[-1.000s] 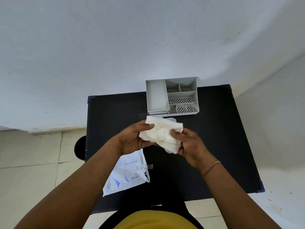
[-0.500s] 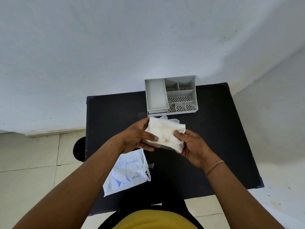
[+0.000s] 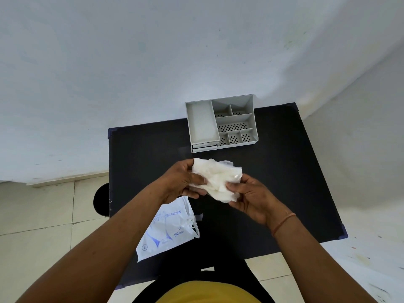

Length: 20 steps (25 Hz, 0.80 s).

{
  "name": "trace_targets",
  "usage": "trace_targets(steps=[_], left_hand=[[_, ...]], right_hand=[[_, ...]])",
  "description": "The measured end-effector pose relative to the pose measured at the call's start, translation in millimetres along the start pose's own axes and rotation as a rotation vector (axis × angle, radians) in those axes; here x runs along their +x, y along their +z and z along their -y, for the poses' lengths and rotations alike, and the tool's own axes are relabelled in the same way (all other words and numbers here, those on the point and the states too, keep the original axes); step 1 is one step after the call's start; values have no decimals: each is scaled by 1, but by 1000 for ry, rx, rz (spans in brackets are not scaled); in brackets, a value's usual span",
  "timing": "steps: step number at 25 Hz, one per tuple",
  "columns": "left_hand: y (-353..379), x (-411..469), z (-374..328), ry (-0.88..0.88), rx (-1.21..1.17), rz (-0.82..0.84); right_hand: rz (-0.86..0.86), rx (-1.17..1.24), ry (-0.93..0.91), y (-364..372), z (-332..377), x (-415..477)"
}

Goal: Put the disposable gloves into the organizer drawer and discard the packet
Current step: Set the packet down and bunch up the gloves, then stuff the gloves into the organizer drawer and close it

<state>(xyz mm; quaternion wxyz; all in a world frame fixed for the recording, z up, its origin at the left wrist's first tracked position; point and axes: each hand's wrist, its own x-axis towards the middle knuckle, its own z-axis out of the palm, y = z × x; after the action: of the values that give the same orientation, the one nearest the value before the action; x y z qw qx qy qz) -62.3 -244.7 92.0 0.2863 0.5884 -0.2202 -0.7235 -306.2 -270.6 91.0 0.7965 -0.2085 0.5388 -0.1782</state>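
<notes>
Both hands, left [image 3: 181,182] and right [image 3: 251,199], pinch the gloves [image 3: 215,179] above mid-desk [image 3: 142,154], fingers pressed on the wad's ends, with the organizer [image 3: 220,123] straight ahead at the far edge and the packet [image 3: 168,228] at the near-left edge.

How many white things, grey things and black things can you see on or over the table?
White: 2, the wad of disposable gloves held by the left hand and right hand, and the glove packet.
Grey: 1, the organizer.
Black: 1, the table itself.
Total: 4.
</notes>
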Motion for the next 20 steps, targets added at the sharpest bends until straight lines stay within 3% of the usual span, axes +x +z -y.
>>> trace_targets(steps=[3,8,12,20], left_hand=[[6,7,-4,-48,-56,-27],[14,71,-9,-151,-209,-411],[19,116,-19,-207,-457,-448],[27,132,-1,-209,-542,-505]], right_hand=[[-71,211,35,-7,-9,6],[-126,479,38,-21,-20,0],[-143,566,13,-30,-27,-6],[-130,623,-16,-36,-19,-9]])
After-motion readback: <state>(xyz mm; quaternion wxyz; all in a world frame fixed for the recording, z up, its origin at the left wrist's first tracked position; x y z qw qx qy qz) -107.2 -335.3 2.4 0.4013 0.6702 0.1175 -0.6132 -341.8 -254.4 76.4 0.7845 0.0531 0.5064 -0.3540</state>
